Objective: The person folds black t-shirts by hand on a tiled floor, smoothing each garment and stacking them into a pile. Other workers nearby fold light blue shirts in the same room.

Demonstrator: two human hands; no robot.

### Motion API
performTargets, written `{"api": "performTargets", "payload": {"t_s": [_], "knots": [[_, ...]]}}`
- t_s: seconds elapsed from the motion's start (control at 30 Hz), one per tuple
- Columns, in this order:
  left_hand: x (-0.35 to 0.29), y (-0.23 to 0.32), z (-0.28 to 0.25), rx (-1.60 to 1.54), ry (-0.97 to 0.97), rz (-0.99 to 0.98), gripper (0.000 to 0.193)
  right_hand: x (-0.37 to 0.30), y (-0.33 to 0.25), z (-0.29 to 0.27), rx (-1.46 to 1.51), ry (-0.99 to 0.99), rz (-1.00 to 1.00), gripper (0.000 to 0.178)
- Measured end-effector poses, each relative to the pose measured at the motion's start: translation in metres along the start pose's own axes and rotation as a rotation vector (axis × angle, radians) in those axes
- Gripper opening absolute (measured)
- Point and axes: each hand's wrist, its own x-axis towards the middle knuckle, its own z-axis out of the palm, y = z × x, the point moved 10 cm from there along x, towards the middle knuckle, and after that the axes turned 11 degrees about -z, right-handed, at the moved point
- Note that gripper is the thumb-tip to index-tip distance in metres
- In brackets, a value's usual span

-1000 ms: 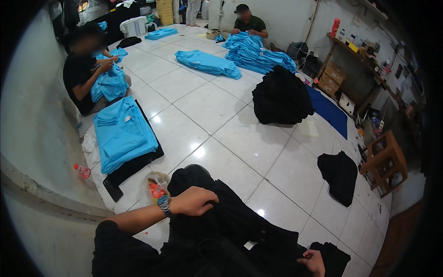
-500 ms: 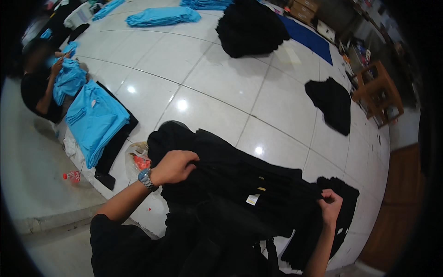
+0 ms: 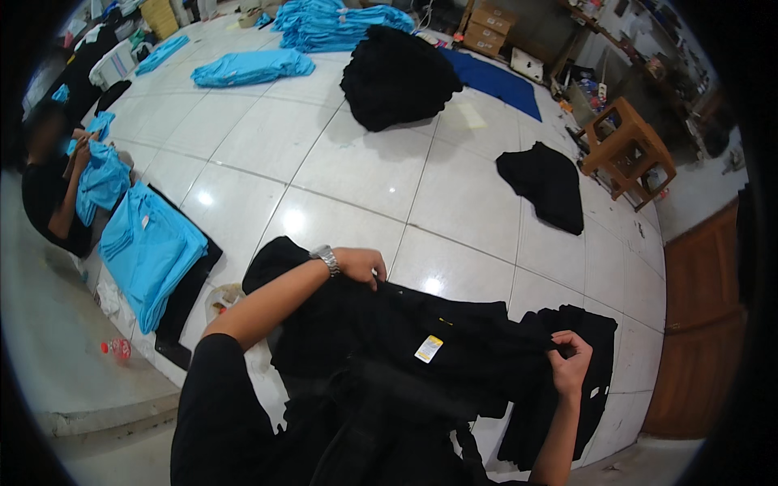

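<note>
A black garment [image 3: 478,344] is spread over my lap, with a white and yellow tag [image 3: 429,349] lying on it. At its far edge, my left hand [image 3: 359,266] has curled fingers closed on the cloth; a metal-banded watch [image 3: 326,260] circles that wrist. My right hand [image 3: 572,356] pinches the garment's right end between thumb and fingers. Beyond and beneath that hand lies a stack of folded black cloth [image 3: 596,389]. More dark cloth [image 3: 275,261] bulges out on the left, partly covered by my left forearm.
On the left a person [image 3: 57,190] handles blue cloth [image 3: 101,182] beside a blue garment stack [image 3: 154,251]. Black piles [image 3: 401,77] [image 3: 545,186] and blue piles [image 3: 253,67] rest on the white tiles. Brown stools [image 3: 628,150] stand at right. A red-capped bottle [image 3: 117,349] is at lower left.
My left hand has moved right and away from me along the garment's far edge. The garment lies flatter, its tag turned. My right hand keeps its pinch. The view has shifted.
</note>
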Motion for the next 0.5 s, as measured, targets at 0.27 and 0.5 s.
{"api": "performTargets", "payload": {"t_s": [0.27, 0.5], "knots": [[0.035, 0.006, 0.045, -0.232, -0.243, 0.004, 0.021, -0.013, -0.008, -0.002, -0.051, 0.003, -0.035, 0.013], [-0.015, 0.035, -0.017, -0.023, 0.035, 0.028, 0.028, -0.017, 0.014, -0.005, -0.057, 0.023, -0.008, 0.015]]}}
